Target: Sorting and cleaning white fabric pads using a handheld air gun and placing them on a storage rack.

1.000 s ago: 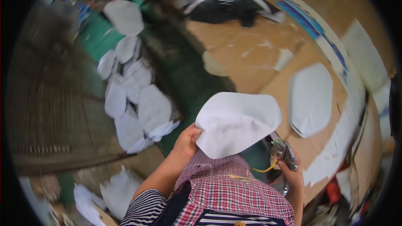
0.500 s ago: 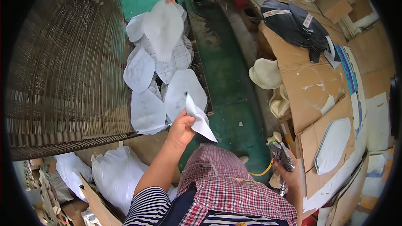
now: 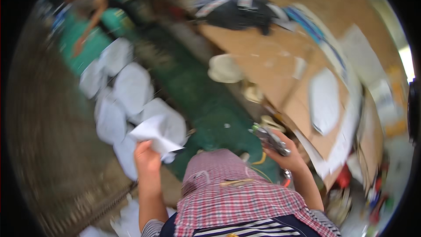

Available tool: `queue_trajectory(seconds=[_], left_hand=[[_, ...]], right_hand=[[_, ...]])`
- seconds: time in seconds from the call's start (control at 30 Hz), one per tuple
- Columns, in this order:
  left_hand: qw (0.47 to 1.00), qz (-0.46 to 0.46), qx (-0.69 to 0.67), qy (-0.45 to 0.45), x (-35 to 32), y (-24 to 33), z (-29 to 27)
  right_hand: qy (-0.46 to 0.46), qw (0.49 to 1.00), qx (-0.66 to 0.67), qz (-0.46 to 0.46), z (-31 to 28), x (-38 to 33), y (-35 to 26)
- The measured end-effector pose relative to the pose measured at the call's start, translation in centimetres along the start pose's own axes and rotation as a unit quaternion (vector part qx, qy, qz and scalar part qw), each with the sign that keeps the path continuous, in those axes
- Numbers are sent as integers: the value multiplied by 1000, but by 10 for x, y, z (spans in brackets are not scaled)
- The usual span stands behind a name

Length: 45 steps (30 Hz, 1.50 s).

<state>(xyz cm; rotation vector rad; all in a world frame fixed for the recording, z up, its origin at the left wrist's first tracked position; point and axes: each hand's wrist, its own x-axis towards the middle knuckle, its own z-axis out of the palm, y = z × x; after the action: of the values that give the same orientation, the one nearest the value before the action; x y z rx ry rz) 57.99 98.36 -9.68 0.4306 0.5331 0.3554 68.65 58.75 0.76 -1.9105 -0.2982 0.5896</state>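
My left hand (image 3: 148, 160) is closed on the edge of a thin white sheet (image 3: 153, 132), which is bent and raised in front of me. Under and beyond it lie several rounded white cut pieces (image 3: 131, 88), overlapping in a row. In my right hand (image 3: 290, 154) is a metal spray gun (image 3: 272, 141), its front end pointing away to the left. A hose fitting with an orange part (image 3: 287, 180) shows below that hand. The picture is smeared by motion, so fine detail is lost.
At the far left a co-worker (image 3: 90, 0) bends over, one arm reaching down near the white pieces. Cardboard (image 3: 258, 57) covers a bench on the right, holding a white panel (image 3: 324, 101) and dark clothing (image 3: 239, 11). Cream moulded shapes (image 3: 225, 68) sit along its edge.
The whole view has swung, shifting the pieces leftward. My left hand still holds the sheet, now flatter and more spread out. The co-worker's hand no longer holds up a white piece.
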Motion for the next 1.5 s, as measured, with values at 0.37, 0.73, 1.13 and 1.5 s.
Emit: queue_trajectory(seconds=[0.37,0.73,1.13,1.5], left_hand=[[988,-54,125,-79,71,-35,142],[973,-116,54,-193,107,-103,217],[974,-116,69,-182,102,-131,241],[982,-90,70,-149,106,-133,247]], right_hand=[[449,889,89,-7,-109,-148,-5],[524,846,93,1,-167,-180,23],[469,875,118,4,-174,-187,32],[475,869,136,13,-165,-205,32]])
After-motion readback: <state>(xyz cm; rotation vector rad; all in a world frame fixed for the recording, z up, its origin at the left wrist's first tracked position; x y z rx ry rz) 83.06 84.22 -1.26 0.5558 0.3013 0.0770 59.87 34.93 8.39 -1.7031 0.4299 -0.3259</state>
